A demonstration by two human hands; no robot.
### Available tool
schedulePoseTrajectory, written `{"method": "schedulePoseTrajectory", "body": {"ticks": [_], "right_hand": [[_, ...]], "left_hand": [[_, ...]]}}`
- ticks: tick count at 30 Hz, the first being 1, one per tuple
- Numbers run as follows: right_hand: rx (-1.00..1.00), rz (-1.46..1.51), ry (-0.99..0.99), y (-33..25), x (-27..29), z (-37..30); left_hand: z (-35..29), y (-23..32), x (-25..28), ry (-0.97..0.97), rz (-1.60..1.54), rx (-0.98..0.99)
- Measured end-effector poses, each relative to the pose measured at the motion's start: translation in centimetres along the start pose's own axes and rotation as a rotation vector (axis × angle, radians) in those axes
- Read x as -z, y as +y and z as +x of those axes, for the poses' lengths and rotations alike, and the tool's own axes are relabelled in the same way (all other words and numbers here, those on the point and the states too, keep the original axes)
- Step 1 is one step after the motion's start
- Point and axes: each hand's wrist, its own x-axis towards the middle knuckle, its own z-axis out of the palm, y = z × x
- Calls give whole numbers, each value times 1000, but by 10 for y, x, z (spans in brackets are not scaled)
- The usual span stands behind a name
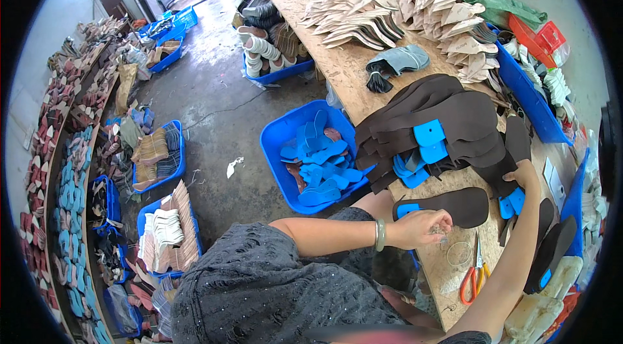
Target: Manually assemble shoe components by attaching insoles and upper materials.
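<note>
My left hand, a pale bangle at its wrist, is closed with curled fingers over the bench; what it holds, if anything, I cannot make out. Just beyond it lies a dark brown shoe insole with a blue piece at its left end. Farther right, my right hand is closed on the edge of a dark brown insole. Blue heel pieces show below that hand. A large heap of brown insoles spreads beyond both hands, with blue pieces on it.
Orange-handled scissors lie on the wooden bench near my right forearm. A blue basket of blue pieces stands left of the bench. Pale insole stacks cover its far end. Filled racks line the left wall.
</note>
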Motion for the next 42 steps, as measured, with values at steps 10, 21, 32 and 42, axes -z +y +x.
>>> {"method": "schedulePoseTrajectory", "body": {"ticks": [10,21,32,42], "right_hand": [[32,298,598,-1,100,-183],[-71,1378,503,-80,29,-312],[-172,1454,464,-87,-53,-375],[-217,1582,438,-83,-68,-386]], "left_hand": [[15,1,-20,27,-205,-41],[51,112,-64,-70,-704,29],[4,81,-94,-176,-655,202],[-4,68,-93,-266,-577,303]]}}
